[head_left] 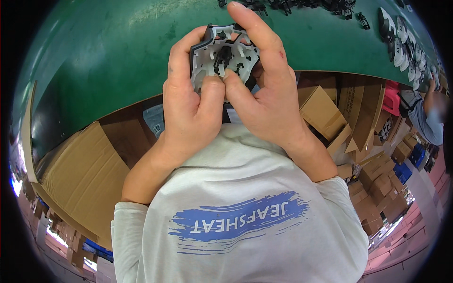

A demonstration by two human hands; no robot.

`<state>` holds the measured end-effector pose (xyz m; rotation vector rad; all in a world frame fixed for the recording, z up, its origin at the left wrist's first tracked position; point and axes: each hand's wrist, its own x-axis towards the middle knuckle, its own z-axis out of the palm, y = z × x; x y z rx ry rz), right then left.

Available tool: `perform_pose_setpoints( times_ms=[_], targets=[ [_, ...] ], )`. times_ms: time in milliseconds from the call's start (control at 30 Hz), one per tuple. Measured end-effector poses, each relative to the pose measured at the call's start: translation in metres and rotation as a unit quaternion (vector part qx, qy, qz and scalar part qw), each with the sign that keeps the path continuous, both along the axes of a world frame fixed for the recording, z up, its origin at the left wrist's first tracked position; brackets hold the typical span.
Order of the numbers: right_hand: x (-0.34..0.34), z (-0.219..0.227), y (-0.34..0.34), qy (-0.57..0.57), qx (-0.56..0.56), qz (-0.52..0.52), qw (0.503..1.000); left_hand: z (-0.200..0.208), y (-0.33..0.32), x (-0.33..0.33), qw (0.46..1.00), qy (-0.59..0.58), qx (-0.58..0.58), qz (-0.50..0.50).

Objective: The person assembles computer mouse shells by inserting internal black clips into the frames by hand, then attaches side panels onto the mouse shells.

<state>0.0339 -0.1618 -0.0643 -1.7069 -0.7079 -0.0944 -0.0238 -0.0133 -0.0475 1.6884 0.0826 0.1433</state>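
Between my two hands is a hollow plastic shell (pixel 204 57), white inside with a black outer edge, its inner side turned up toward me. A small black plastic part (pixel 223 57) sits in the middle of it, among white posts. My left hand (pixel 188 89) wraps the shell's left side, its thumb pressing in at the near edge. My right hand (pixel 264 85) grips the right side; its thumb tip meets the left thumb by the black part, while one finger stretches up past the far rim. The fingers underneath are hidden.
A green table (pixel 118 61) spans the far side, with several loose black parts (pixel 283 5) at its back. Rows of black-and-white shells (pixel 401 42) lie at the far right. Open cardboard boxes (pixel 85 174) flank me on both sides. A person (pixel 427 113) sits at the right.
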Motion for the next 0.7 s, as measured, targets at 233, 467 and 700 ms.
perform_pose_setpoints(
  times_ms=[233, 467, 700],
  targets=[
    [0.002, 0.02, -0.004, 0.11, -0.037, 0.042, 0.992, 0.031, 0.018, 0.003, 0.956, 0.184, -0.224, -0.041],
    [0.036, 0.052, -0.042, 0.208, 0.021, 0.144, 0.967, 0.068, 0.091, -0.048, 0.962, 0.18, -0.143, 0.15],
    [0.143, 0.007, -0.184, 0.045, -0.134, -0.385, 0.912, 0.128, 0.453, -0.253, 0.907, 0.17, 0.067, 0.38]
  ],
)
